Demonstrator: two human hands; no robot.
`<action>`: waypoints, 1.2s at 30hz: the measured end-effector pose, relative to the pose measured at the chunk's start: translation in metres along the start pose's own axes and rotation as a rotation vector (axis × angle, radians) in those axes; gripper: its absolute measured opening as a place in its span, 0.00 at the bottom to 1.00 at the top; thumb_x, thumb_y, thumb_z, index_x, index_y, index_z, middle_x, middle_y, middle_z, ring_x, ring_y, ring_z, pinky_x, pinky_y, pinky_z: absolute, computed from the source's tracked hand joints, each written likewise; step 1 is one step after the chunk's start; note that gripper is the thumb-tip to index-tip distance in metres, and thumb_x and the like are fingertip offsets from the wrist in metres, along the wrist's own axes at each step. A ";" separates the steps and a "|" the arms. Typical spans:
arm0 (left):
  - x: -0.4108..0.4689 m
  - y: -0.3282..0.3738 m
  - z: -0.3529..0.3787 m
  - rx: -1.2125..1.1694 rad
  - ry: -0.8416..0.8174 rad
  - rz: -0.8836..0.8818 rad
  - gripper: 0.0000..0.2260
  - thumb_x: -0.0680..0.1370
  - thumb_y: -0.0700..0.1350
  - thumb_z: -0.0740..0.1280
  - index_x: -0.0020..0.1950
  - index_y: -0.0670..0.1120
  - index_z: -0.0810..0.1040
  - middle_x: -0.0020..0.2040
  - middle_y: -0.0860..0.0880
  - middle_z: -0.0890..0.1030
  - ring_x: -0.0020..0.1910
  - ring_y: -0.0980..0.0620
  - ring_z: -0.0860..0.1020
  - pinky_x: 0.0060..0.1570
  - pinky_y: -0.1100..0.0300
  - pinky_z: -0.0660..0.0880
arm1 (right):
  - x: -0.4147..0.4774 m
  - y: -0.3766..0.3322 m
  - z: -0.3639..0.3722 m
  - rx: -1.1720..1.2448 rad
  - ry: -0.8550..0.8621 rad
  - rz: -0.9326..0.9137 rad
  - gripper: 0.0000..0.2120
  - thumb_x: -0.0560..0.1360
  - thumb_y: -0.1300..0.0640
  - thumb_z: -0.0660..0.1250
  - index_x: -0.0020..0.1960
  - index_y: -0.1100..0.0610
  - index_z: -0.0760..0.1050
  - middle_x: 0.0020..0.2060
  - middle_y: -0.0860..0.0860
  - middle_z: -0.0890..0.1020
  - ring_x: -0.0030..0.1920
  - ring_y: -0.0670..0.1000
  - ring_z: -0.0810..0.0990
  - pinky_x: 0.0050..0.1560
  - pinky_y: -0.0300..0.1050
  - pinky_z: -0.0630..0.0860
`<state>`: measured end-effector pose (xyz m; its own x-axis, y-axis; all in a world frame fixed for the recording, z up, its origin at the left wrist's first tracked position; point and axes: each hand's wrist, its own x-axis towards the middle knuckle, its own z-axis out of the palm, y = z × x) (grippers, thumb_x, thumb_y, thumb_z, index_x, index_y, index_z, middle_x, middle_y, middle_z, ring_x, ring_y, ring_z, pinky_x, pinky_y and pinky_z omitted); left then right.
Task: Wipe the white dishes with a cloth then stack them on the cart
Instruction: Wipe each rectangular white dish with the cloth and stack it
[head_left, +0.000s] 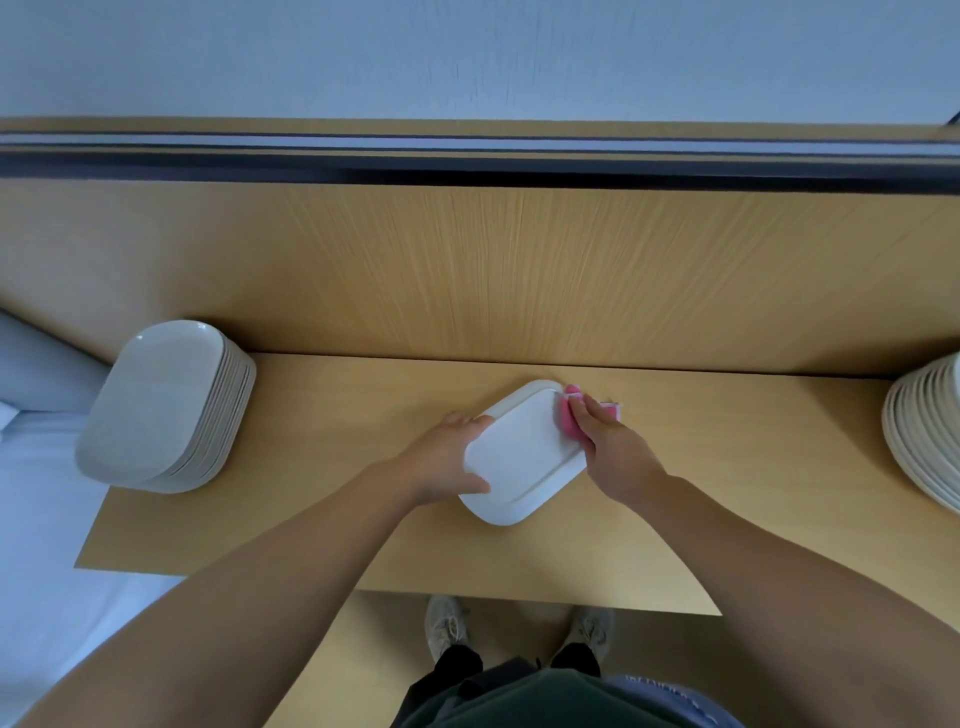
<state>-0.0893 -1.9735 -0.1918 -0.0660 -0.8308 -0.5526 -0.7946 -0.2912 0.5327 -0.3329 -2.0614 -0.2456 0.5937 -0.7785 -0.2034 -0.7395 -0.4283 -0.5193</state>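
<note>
**Dish** (524, 457): white, oblong, rounded corners. One in work.
- Place: held over the middle of the table (727, 467), long axis running from 7 to 1 o'clock.
- Face: a raised ring on the side towards you suggests the underside is up.
- Handling, as judged: glazed ceramic, stiff, fairly weighty, slick when damp, and likely to chip if an edge is knocked.
- Hold: take it by the rim on two opposite sides, thumb on one face and fingers on the other. Do not trust a single corner.

**Left hand** (441, 457): grips the dish at its 9 o'clock edge. The thumb lies along the near rim and the fingers curl over the far one.

**Right hand** (613, 441): holds the cloth bunched under its fingers against the dish's 2 o'clock rim.

**Cloth** (570, 423): pink. One. Soft, light and easily folded, so wad it and work it with your fingertips.

**Left stack** (161, 405): at 9 o'clock from the dish, well apart. Same oblong pattern. About ten rims show, but the count is not exact.

**Right stack** (924, 436): at 3 o'clock, well apart, cut off by the frame edge. About a dozen rims show, and the full count cannot be told.

Both stacks are probably heavy as a whole, so lift from them one piece at a time.

**Cart**: you cannot tell which surface it is.
</note>
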 end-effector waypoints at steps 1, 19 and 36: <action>-0.002 -0.001 0.001 -0.009 -0.017 -0.004 0.42 0.66 0.50 0.75 0.76 0.55 0.58 0.66 0.53 0.64 0.65 0.53 0.65 0.61 0.57 0.69 | 0.002 0.000 0.000 -0.004 -0.010 -0.005 0.27 0.81 0.62 0.55 0.79 0.51 0.53 0.78 0.43 0.52 0.76 0.52 0.59 0.62 0.40 0.67; 0.000 -0.005 0.025 -0.046 0.077 -0.111 0.50 0.64 0.51 0.79 0.78 0.52 0.53 0.65 0.46 0.67 0.65 0.47 0.67 0.62 0.56 0.69 | -0.024 -0.027 0.021 0.090 0.129 0.088 0.26 0.78 0.69 0.59 0.75 0.60 0.63 0.72 0.53 0.68 0.68 0.58 0.69 0.70 0.58 0.65; 0.013 0.000 0.016 -0.003 0.090 -0.080 0.48 0.66 0.47 0.77 0.79 0.47 0.53 0.66 0.46 0.74 0.62 0.48 0.73 0.48 0.65 0.68 | -0.057 -0.046 0.050 -0.301 -0.123 -0.194 0.29 0.84 0.49 0.37 0.74 0.60 0.65 0.73 0.61 0.67 0.73 0.66 0.62 0.71 0.58 0.55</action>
<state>-0.1000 -1.9768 -0.2092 0.0520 -0.8440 -0.5339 -0.7932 -0.3597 0.4913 -0.3171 -1.9741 -0.2512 0.7518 -0.6167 -0.2332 -0.6590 -0.6920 -0.2947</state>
